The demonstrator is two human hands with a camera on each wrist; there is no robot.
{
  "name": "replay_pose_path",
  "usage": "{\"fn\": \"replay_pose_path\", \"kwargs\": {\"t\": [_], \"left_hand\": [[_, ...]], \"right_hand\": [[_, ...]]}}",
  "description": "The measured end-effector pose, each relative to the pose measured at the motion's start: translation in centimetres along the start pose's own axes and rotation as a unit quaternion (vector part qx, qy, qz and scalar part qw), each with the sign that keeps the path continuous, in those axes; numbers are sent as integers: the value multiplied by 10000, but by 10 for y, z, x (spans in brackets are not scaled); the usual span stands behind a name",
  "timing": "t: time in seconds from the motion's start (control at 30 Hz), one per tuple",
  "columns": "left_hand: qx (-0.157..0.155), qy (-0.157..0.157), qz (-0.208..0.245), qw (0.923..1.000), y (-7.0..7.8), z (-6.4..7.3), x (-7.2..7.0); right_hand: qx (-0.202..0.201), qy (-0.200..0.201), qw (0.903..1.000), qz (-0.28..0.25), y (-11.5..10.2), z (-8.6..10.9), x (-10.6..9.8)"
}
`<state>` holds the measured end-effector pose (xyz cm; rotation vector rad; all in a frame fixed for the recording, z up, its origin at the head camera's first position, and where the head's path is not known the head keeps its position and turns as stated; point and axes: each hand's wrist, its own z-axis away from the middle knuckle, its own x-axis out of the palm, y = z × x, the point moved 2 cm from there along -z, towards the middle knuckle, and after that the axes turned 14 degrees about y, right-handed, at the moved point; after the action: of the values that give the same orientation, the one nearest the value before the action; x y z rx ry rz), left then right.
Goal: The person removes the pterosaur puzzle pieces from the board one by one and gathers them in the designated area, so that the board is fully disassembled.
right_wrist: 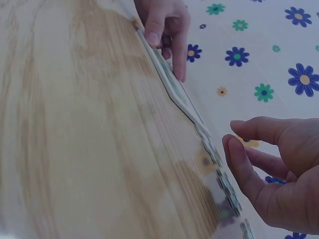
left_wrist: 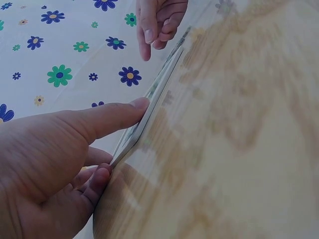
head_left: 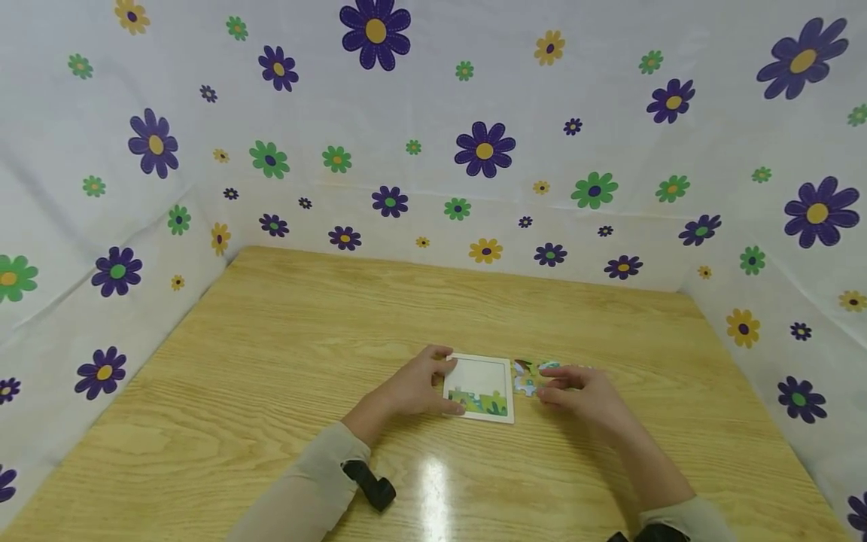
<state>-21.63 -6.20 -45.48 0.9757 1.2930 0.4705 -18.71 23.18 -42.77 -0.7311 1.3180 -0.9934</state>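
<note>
A shallow white square puzzle tray (head_left: 479, 374) lies on the table, with joined green picture pieces (head_left: 491, 405) along its near side. My left hand (head_left: 423, 384) holds the tray at its left side, thumb at the near corner and fingers at the far one. In the left wrist view the thumb presses on the rim. Loose jigsaw pieces (head_left: 524, 385) lie just right of the tray, partly hidden by my right hand (head_left: 589, 395). That hand hovers over them with its fingers bent; a small gap shows between thumb and forefinger in the right wrist view.
The wood-grain table (head_left: 325, 316) stretches around the tray on all sides. A white cloth with printed flowers (head_left: 433, 173) stands as walls behind it and at both sides. Dark wrist straps (head_left: 369, 484) sit on both forearms.
</note>
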Motion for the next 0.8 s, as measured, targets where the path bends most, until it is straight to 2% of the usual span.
{"fn": "replay_pose_path", "kwargs": {"t": [0.33, 0.63, 0.8], "left_hand": [[53, -3, -90, 9999, 2, 0, 3], [46, 32, -167, 9998, 1, -1, 2], [52, 25, -200, 9998, 0, 0, 0]], "right_hand": [[-111, -275, 9996, -29, -11, 1, 27], [-395, -510, 9973, 347, -22, 1, 56], [-562, -804, 9952, 77, -32, 3, 74]]}}
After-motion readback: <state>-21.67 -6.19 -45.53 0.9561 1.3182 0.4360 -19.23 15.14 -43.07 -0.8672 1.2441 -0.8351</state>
